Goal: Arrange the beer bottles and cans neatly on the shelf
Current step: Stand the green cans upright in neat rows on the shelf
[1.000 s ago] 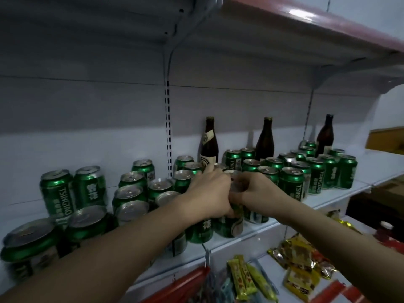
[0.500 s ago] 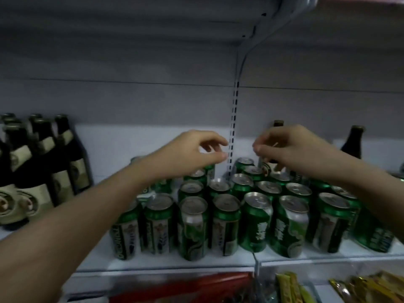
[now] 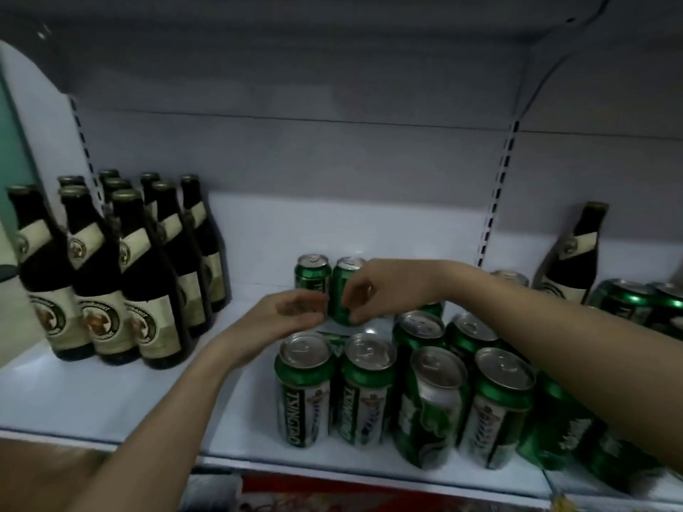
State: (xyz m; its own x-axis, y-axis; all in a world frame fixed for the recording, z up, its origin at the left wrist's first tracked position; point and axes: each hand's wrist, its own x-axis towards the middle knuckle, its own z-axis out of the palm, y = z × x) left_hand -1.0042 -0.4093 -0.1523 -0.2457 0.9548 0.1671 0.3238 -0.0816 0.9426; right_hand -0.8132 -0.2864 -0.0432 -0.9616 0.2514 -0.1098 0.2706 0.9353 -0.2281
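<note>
While a green can (image 3: 342, 291) at the far middle of the white shelf (image 3: 122, 397) is gripped by the right hand (image 3: 384, 288), with fingers and thumb curled round its side, it is held slightly tilted, and whether its base touches the shelf cannot be told. Just to its left a second green can (image 3: 312, 275) stands upright, close against it. The left hand (image 3: 284, 315) is held just near of these two cans, palm turned toward them, fingers loosely bent and blurred; nothing is seen held in it, and whether its fingertips touch the second can cannot be told.

Nearer the shelf edge, a front row of green cans (image 3: 399, 397) is set upright, with more cans packed behind and to the right under the right forearm; one can in the row leans a little. Further cans (image 3: 635, 301) are seen at the far right.

At the left of the shelf a cluster of dark bottles (image 3: 122, 275) with pale labels is stood in rows, well apart from the cans. A single dark bottle (image 3: 576, 253) is stood at the far right against the back panel, beside a slotted upright (image 3: 497, 194)
</note>
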